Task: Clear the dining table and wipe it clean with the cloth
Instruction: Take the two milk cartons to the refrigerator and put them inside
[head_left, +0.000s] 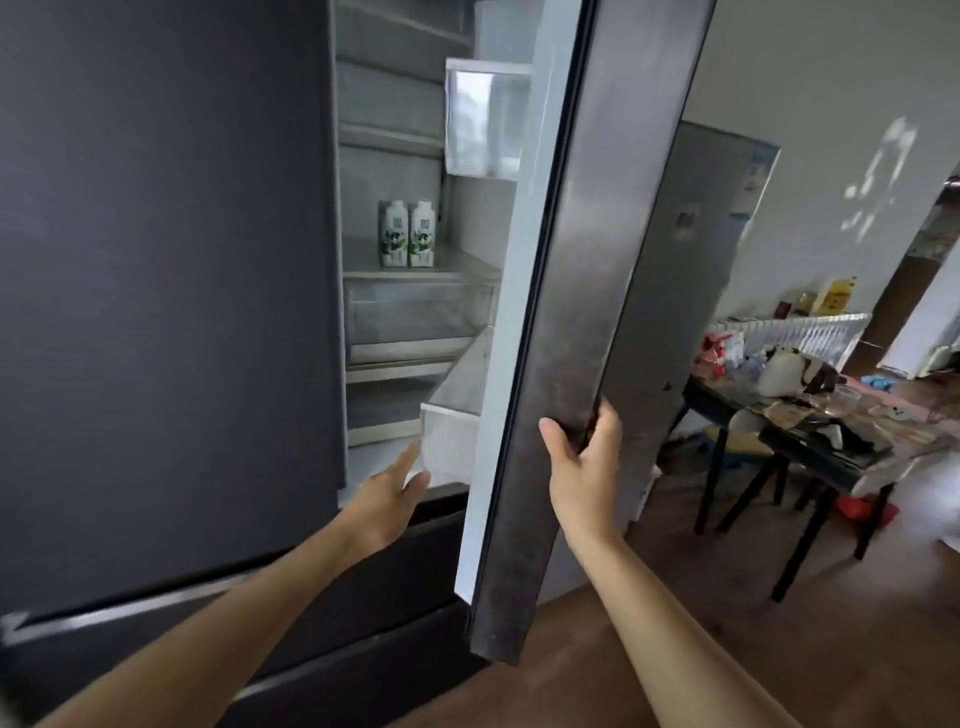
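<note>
I stand in front of a dark fridge. Its right door (566, 322) is partly open, and my right hand (582, 457) grips the door's outer edge. My left hand (389, 493) reaches toward the gap with fingers spread and empty, close to the white lower door bin (449, 441). Two white and green cartons (408, 234) stand side by side on a middle shelf inside. The dining table (852, 467) is off to the right, still carrying a white plush toy (784, 371), snack packets (719, 353), a clear container and dark items. No cloth is in view.
The closed left fridge door (166, 291) fills the left side. A second grey fridge (706, 249) stands behind the open door. Dark stools (748, 483) sit under the table. A white railing (800, 332) runs behind it. Brown wood floor lies to the right.
</note>
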